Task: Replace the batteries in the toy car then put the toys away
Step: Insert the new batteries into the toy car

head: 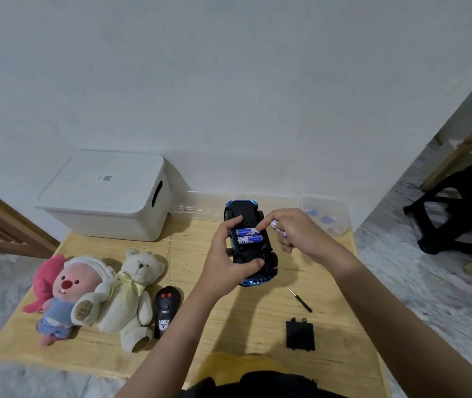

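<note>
The left hand [230,255] grips the upturned blue-and-black plastic toy car [250,244] above the tan wooden table [257,326]. The right hand [295,234] pinches what looks like another battery [278,228] – blurred – its forefinger on the two blue cylindrical batteries [247,236] seated in the car. Risk: reversed polarity, or a poorly seated cell springing out.

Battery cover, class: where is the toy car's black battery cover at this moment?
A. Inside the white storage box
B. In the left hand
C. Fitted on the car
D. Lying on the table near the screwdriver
D: the battery cover lies flat on the table, just below the screwdriver.

Home: plush toys [94,294], marble floor [418,271].
</note>
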The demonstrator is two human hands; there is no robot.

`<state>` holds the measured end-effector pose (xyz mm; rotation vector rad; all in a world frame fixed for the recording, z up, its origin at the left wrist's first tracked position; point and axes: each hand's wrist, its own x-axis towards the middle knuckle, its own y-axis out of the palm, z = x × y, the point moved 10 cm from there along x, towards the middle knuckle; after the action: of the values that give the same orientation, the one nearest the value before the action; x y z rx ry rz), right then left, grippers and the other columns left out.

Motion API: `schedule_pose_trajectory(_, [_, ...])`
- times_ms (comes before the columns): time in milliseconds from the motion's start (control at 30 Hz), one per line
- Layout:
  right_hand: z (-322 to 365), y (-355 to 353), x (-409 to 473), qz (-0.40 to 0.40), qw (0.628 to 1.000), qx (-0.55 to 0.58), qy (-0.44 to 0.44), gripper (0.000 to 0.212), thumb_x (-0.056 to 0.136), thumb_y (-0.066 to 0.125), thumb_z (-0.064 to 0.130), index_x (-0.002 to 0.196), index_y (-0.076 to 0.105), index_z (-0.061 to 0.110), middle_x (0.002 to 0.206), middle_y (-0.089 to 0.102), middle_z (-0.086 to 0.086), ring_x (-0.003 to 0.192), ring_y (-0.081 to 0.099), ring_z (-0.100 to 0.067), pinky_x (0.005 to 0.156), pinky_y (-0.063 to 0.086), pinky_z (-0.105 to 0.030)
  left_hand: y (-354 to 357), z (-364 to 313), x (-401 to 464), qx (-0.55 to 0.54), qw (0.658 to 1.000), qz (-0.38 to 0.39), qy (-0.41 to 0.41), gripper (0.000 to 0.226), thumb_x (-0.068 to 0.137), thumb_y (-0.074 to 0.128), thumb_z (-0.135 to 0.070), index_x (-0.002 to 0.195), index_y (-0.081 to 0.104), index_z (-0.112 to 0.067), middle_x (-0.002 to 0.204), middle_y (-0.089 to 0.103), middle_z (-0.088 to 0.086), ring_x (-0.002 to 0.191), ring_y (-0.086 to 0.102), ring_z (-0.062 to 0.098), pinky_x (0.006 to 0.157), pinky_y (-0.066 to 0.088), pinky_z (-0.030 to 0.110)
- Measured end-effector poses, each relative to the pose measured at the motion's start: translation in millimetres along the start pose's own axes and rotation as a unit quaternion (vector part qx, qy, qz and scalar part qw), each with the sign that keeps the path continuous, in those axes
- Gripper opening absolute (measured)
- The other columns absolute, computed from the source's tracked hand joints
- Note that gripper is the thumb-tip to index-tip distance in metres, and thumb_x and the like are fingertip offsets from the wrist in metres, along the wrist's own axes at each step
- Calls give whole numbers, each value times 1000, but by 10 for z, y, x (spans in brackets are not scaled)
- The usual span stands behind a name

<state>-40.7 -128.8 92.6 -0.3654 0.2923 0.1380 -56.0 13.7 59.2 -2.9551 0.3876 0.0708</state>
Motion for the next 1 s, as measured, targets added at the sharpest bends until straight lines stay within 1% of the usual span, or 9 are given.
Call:
schedule_pose_trajectory(100, [13,31,-59,-9,992,124,-6,29,95,44,-1,91,70,11,71,60,-4,62,58,-14,62,54,-27,30,25,-9,-11,1000,2,-1,79,59,80,-17,122,45,-48,122,50,-14,95,65,11,80,58,33])
schedule_pose_trajectory(200, [-29,-34,-101,-53,965,258,-17,18,92,55,-1,93,70,9,89,66,-8,85,70,-21,77,58,-31,39,28,-25,-22,1000,-1,-1,78,59,80,-16,123,45,-47,119,51,-19,91,66,7,74,57,25])
schedule_pose_trajectory(300, [-67,-105,-140,-118,977,172,-44,13,85,67,6,86,73,17,78,64,-2,82,67,-15,80,56,-29,24,10,-20,-27,1000,-12,2,77,61,80,-13,123,46,-43,113,53,-28,91,64,2,73,54,19])
schedule_pose_trajectory(367, [-71,-101,-177,-143,980,130,-54,13,80,72,6,83,73,19,73,65,0,70,64,-8,74,56,-25,6,-10,-18,-31,999,-22,5,78,62,80,-10,124,45,-42,110,53,-32,95,64,5,79,55,24])
schedule_pose_trajectory(467, [-74,-95,-210,-178,978,90,-68,17,75,77,7,80,70,21,74,67,0,61,61,1,63,52,-15,8,-53,-20,-41,999,-29,16,85,61,81,-8,132,41,-32,127,50,-13,107,61,15,90,54,37])
schedule_pose_trajectory(533, [-83,-130,-217,-211,972,74,-73,21,72,80,10,78,65,23,73,66,3,59,60,3,61,51,-13,32,-69,-23,-45,999,-21,21,89,64,82,-4,136,37,-31,134,47,-3,112,59,20,93,53,43])
schedule_pose_trajectory(733, [-61,-134,-214,-229,967,68,-87,17,68,83,12,65,69,21,61,70,9,57,65,-1,55,50,-14,27,-56,-21,-38,999,-17,16,98,69,81,1,144,27,-33,141,39,3,122,52,25,99,48,49])
schedule_pose_trajectory(867, [-17,-111,-231,-246,963,32,-102,11,68,83,11,67,73,14,71,70,3,64,66,-7,62,51,-15,32,-34,-31,-31,999,-24,7,102,68,83,-3,146,23,-31,142,38,5,124,50,26,102,45,48])
schedule_pose_trajectory(1000, [35,-79,-253,-258,960,-14,-112,9,68,83,10,67,74,12,76,67,-1,68,64,-10,62,49,-17,27,-43,-44,-17,999,-26,14,99,64,84,-9,143,28,-31,138,41,7,119,53,27,97,48,49])
